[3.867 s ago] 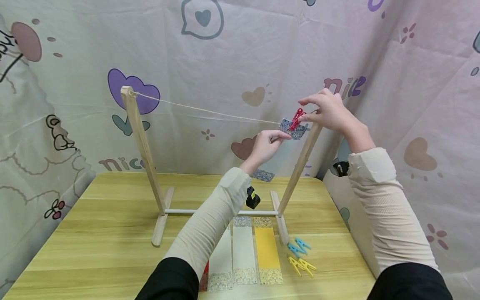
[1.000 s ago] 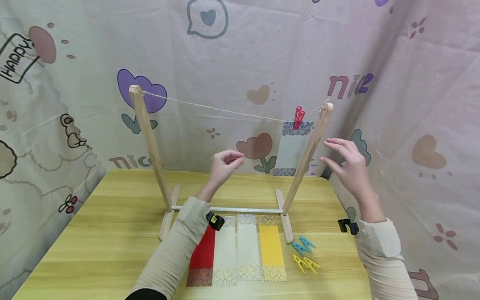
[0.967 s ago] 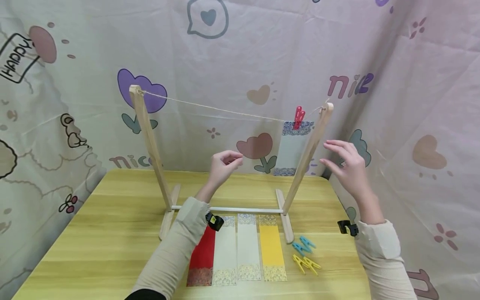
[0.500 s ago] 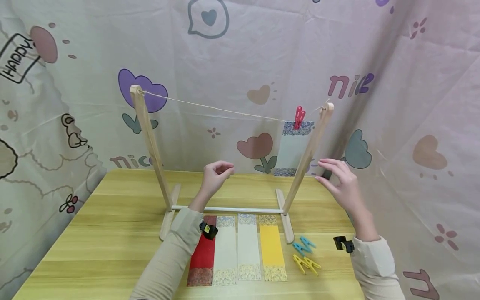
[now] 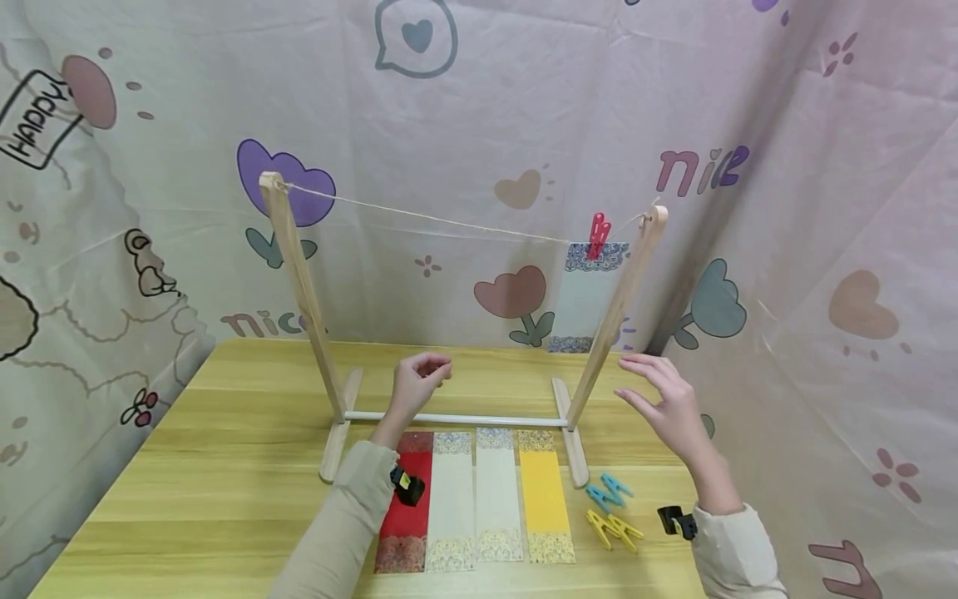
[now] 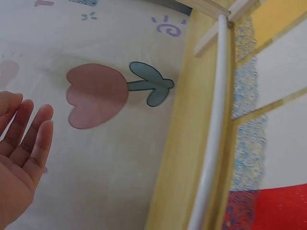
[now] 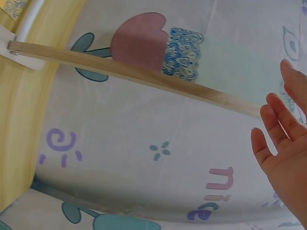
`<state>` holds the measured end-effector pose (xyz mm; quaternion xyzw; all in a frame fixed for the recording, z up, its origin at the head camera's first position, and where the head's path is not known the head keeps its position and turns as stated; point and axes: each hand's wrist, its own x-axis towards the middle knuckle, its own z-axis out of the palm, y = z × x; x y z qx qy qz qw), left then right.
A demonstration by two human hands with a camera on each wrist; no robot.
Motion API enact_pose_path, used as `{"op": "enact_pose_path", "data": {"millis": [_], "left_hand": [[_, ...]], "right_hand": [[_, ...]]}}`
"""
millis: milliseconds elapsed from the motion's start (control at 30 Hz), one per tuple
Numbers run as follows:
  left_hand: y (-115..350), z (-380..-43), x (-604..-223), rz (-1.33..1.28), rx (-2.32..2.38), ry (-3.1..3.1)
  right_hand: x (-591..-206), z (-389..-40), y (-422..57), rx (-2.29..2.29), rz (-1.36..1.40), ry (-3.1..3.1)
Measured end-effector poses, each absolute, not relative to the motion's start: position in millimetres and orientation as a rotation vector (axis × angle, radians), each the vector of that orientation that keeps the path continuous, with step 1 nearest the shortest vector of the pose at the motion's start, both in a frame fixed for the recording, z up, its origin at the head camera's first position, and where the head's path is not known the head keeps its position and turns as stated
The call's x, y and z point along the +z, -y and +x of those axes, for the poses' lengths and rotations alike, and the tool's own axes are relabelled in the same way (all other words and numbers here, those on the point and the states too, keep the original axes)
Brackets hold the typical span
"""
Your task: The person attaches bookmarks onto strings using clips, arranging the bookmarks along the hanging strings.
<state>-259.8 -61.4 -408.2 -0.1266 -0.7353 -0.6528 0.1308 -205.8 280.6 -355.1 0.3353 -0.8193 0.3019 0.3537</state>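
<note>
My left hand (image 5: pixel 415 383) hovers above the white crossbar (image 5: pixel 456 419), fingers loosely bent and holding nothing. To the right of the rack's right post (image 5: pixel 621 308), my right hand (image 5: pixel 662 403) is in the air with thumb and fingers apart, touching nothing. A pale strip with blue lace-patterned ends (image 5: pixel 582 291) hangs from the string (image 5: pixel 434 218). A red clothespin (image 5: pixel 598 236) clips its top edge near the right post. In the right wrist view the post (image 7: pixel 144 74) crosses in front of the strip (image 7: pixel 235 72).
On the table (image 5: pixel 187 466) lie a red strip (image 5: pixel 407 507), a white strip (image 5: pixel 451 499), another white strip (image 5: pixel 497 495) and a yellow strip (image 5: pixel 545 495). Blue clothespins (image 5: pixel 609 491) and yellow clothespins (image 5: pixel 614 530) lie to their right. The left post (image 5: pixel 299 291) carries the string's other end.
Earlier, my hands were at the strip and the red clothespin. The strip now hangs from the string, and both hands have let go and come down, the left one also moving left.
</note>
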Motion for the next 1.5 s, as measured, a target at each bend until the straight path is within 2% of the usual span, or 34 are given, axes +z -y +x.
{"op": "enact_pose_path", "data": {"millis": [267, 533, 833, 967, 1100, 1300, 1500], "left_hand": [[71.4, -272.6, -455.0, -0.278, -1.875, 2.163], [78.6, -265.1, -480.1, -0.35, -1.752, 2.138], [82.7, -259.2, -499.6, -0.07, -1.817, 2.336], [84.5, -255.3, -507.6, -0.027, -1.915, 2.356], [87.3, -251.3, -516.5, -0.145, -1.876, 2.402], [92.8, -246.7, -527.5, -0.432, -1.497, 2.51], [99.1, -242.8, -531.4, -0.507, -1.178, 2.651]], "right_hand": [[-373.5, -196.7, -279.3, 0.806, 0.838, 2.145], [-392.7, -191.0, -277.3, 0.821, 0.83, 2.156], [-415.1, -183.7, -277.6, 0.852, 0.803, 2.183], [-423.4, -178.2, -275.4, 0.866, 0.775, 2.195], [-422.7, -168.8, -268.5, 0.892, 0.77, 2.2], [-420.0, -154.6, -259.9, 0.911, 0.756, 2.23], [-432.3, -147.8, -260.4, 0.934, 0.727, 2.264]]}}
